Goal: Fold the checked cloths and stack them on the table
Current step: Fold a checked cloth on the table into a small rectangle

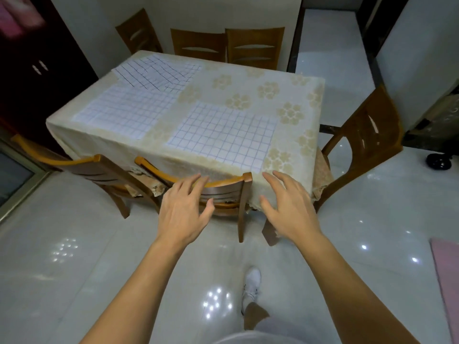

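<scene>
Three white checked cloths lie spread flat on the table point(248, 80), which wears a cream flowered tablecloth. The nearest cloth point(223, 135) sits at the front right of centre. A second cloth point(126, 109) lies to its left, and a third, rumpled one point(159, 72) overlaps that one's far edge at the back left. My left hand point(183, 209) hovers with fingers spread over the back of a chair point(223, 187) at the table's front edge. My right hand point(285, 204) is stretched out with fingers apart, short of the nearest cloth's front corner. Neither hand holds anything.
Wooden chairs ring the table: two at the front, one point(367, 135) at the right, three along the far wall point(253, 45). A dark cabinet point(37, 70) stands at the left. The floor is glossy white tile; a pink mat point(447, 281) lies at the right edge.
</scene>
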{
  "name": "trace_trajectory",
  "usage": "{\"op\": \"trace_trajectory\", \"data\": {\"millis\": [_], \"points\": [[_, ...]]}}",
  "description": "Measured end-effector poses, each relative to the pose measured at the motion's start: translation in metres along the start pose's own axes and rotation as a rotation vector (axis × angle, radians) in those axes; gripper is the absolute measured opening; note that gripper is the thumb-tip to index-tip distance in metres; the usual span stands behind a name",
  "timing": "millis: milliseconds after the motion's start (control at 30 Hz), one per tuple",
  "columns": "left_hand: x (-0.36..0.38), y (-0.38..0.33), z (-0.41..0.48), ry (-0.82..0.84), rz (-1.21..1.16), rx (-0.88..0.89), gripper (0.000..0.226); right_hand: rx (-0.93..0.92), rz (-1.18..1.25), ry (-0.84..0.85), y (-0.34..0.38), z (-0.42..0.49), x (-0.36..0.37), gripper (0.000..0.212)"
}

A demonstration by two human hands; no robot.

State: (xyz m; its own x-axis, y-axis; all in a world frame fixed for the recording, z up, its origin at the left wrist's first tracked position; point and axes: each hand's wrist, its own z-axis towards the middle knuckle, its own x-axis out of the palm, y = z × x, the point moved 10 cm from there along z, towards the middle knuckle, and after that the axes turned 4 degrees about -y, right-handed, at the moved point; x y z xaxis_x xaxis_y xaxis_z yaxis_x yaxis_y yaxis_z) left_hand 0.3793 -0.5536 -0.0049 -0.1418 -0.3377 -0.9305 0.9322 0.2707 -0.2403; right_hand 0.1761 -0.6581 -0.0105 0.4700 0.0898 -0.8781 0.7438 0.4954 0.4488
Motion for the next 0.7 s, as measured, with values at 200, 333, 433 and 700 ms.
{"op": "trace_trajectory", "data": {"millis": [200, 333, 433, 700], "points": [[0.023, 0.025, 0.097, 0.044, 0.038, -0.057, 0.059, -0.052, 0.044, 0.016, -0.008, 0.118, 0.013, 0.058], [0.046, 0.032, 0.151, 0.079, 0.04, -0.045, 0.06, -0.091, 0.031, 0.012, -0.017, 0.181, 0.022, 0.053], [0.061, 0.042, 0.178, 0.091, 0.044, -0.028, 0.06, -0.095, 0.041, 0.04, -0.021, 0.21, 0.036, 0.051], [0.107, 0.086, 0.247, 0.165, 0.039, 0.122, 0.059, -0.109, 0.064, 0.129, -0.019, 0.266, 0.088, 0.056]]}}
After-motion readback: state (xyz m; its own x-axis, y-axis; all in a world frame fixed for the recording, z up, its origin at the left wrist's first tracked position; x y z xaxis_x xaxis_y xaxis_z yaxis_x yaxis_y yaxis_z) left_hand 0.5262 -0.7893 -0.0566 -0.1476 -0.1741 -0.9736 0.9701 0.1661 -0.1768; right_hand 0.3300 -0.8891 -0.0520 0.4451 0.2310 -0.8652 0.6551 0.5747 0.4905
